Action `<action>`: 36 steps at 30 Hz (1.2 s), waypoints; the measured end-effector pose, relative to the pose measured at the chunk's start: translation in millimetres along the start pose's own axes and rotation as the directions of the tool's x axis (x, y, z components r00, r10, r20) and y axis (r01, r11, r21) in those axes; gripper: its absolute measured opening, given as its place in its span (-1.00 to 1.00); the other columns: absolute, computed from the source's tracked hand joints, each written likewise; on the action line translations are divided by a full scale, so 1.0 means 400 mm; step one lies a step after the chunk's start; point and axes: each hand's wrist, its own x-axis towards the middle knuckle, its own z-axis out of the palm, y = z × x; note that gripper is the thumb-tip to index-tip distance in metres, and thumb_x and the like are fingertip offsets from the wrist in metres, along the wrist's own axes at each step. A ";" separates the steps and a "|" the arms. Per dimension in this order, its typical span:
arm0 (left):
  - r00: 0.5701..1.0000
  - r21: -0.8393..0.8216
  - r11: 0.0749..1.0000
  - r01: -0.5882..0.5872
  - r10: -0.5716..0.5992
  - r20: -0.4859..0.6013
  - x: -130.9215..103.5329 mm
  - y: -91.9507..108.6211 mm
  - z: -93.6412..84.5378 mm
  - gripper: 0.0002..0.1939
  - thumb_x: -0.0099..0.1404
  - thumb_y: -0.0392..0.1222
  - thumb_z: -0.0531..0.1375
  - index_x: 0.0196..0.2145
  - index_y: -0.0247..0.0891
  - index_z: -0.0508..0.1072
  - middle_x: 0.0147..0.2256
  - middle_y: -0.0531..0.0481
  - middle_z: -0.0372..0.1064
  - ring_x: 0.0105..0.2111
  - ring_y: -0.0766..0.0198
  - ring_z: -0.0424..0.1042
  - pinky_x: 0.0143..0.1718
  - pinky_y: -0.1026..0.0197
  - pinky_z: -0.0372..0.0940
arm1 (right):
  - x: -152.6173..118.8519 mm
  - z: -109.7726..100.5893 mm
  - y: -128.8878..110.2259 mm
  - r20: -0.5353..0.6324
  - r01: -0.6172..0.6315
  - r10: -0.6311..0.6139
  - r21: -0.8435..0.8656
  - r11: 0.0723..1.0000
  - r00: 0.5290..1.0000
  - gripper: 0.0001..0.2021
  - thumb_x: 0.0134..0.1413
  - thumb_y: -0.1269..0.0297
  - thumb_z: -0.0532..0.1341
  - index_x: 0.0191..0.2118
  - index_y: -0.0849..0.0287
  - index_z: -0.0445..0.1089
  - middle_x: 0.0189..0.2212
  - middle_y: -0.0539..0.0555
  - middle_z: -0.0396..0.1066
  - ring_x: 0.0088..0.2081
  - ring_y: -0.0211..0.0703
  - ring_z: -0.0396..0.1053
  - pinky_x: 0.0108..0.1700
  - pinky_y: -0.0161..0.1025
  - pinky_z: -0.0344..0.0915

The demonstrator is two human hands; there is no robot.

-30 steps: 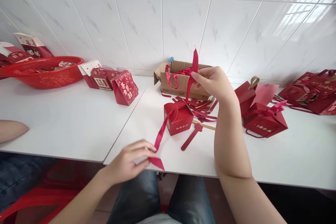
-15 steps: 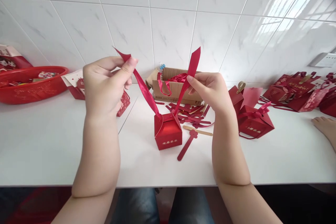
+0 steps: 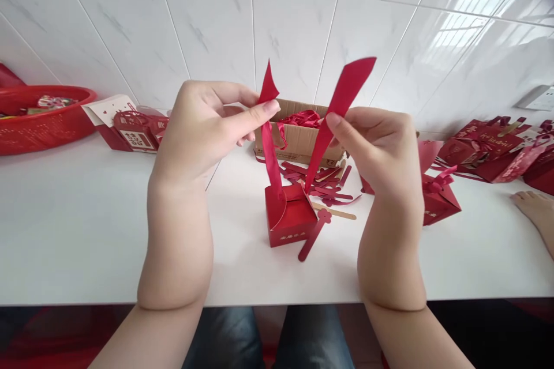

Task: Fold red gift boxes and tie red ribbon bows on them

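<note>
A small red gift box (image 3: pixel 291 216) with gold lettering stands on the white table before me. A red ribbon (image 3: pixel 271 164) comes up from its top in two tails. My left hand (image 3: pixel 216 121) pinches the left tail between thumb and fingers, its pointed end sticking up above them. The right tail is pinched in my right hand (image 3: pixel 372 144), with a long flat end rising past the thumb. Both hands are above the box, apart from each other. Beside the box's right front corner lies a red paper strip with a flower shape (image 3: pixel 318 233).
Behind the box is a cardboard carton (image 3: pixel 298 141) of red ribbons, with several loose strips (image 3: pixel 331 184) before it. Red gift boxes (image 3: pixel 480 147) stand right, others (image 3: pixel 134 127) left, near a red plastic basin (image 3: pixel 47 132). Another person's hand (image 3: pixel 530 210) rests at the right edge.
My left hand has moved right, bringing its tail closer to the other one. My right hand has shifted slightly right in view. The box looks slightly turned and tilted.
</note>
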 end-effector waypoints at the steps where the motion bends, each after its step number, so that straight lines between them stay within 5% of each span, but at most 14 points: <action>1: 1.000 -0.007 1.000 -0.011 0.011 -0.008 -0.002 0.003 0.001 -0.92 0.11 -0.27 0.37 -0.50 -0.28 0.57 -0.64 0.09 0.32 -0.66 0.49 0.24 -0.72 0.38 0.08 | -0.002 0.004 -0.004 -0.077 0.026 -0.026 -0.004 1.000 0.997 -0.73 0.15 0.14 0.22 -0.52 0.15 0.37 -0.59 0.00 0.22 -0.48 -0.26 0.28 -0.50 -0.27 0.11; 5: 0.990 -0.042 0.995 -0.096 0.090 -0.112 -0.001 0.001 -0.001 -0.96 0.14 -0.25 0.35 -0.45 -0.26 0.58 -0.57 0.08 0.39 -0.67 0.50 0.26 -0.69 0.36 0.13 | 0.004 0.030 0.006 -0.256 0.096 -0.074 0.076 0.992 0.964 -0.80 0.13 0.23 0.23 -0.49 0.11 0.44 -0.52 0.00 0.31 -0.37 -0.20 0.38 -0.41 -0.25 0.24; 12: 0.975 -0.106 0.987 -0.124 0.102 -0.196 0.013 -0.031 0.033 -0.86 0.10 -0.21 0.38 -0.35 -0.24 0.54 -0.55 0.11 0.43 -0.66 0.47 0.31 -0.66 0.33 0.19 | 0.047 0.093 0.074 -0.074 -0.050 0.068 0.230 0.972 0.995 -0.69 0.10 -0.02 0.20 -0.33 0.14 0.47 -0.42 0.05 0.42 -0.37 -0.21 0.41 -0.40 -0.27 0.35; 17: 0.968 0.003 0.994 -0.108 0.106 -0.227 0.010 -0.036 0.071 -0.91 0.13 -0.17 0.35 -0.39 -0.16 0.52 -0.34 0.07 0.48 -0.32 0.30 0.49 -0.45 0.27 0.37 | 0.045 0.119 0.065 0.014 -0.086 0.085 0.269 0.959 0.996 -0.68 0.04 -0.02 0.25 -0.32 0.17 0.48 -0.50 0.01 0.38 -0.48 -0.28 0.31 -0.50 -0.32 0.25; 21: 0.966 -0.026 0.985 -0.173 0.164 -0.199 0.014 -0.039 0.078 -0.91 0.09 -0.20 0.37 -0.40 -0.12 0.54 -0.24 0.08 0.47 -0.13 0.23 0.47 -0.27 0.19 0.44 | 0.035 0.120 0.046 0.144 -0.021 -0.022 0.291 0.957 0.989 -0.68 0.08 -0.01 0.22 -0.36 0.18 0.47 -0.57 -0.03 0.30 -0.52 -0.33 0.23 -0.50 -0.33 0.21; 28: 0.973 -0.029 0.991 -0.128 0.120 -0.199 0.020 -0.052 0.087 -0.87 0.11 -0.15 0.36 -0.42 -0.20 0.50 -0.43 0.09 0.43 -0.30 0.24 0.53 -0.37 0.22 0.42 | 0.031 0.105 0.034 0.266 0.017 -0.090 0.263 0.965 0.960 -0.65 0.05 -0.07 0.23 -0.43 0.15 0.39 -0.59 -0.06 0.22 -0.54 -0.34 0.16 -0.53 -0.34 0.16; 36: 0.996 -0.114 0.993 -0.032 0.023 -0.082 0.012 -0.016 0.054 -0.83 0.26 -0.16 0.24 -0.16 -0.14 0.49 -0.24 0.01 0.44 -0.11 0.23 0.47 -0.15 0.19 0.41 | 0.035 0.097 0.043 0.165 -0.056 0.016 0.241 0.969 0.986 -0.58 0.08 -0.13 0.18 -0.51 0.14 0.34 -0.68 -0.09 0.14 -0.65 -0.38 0.06 -0.63 -0.34 0.02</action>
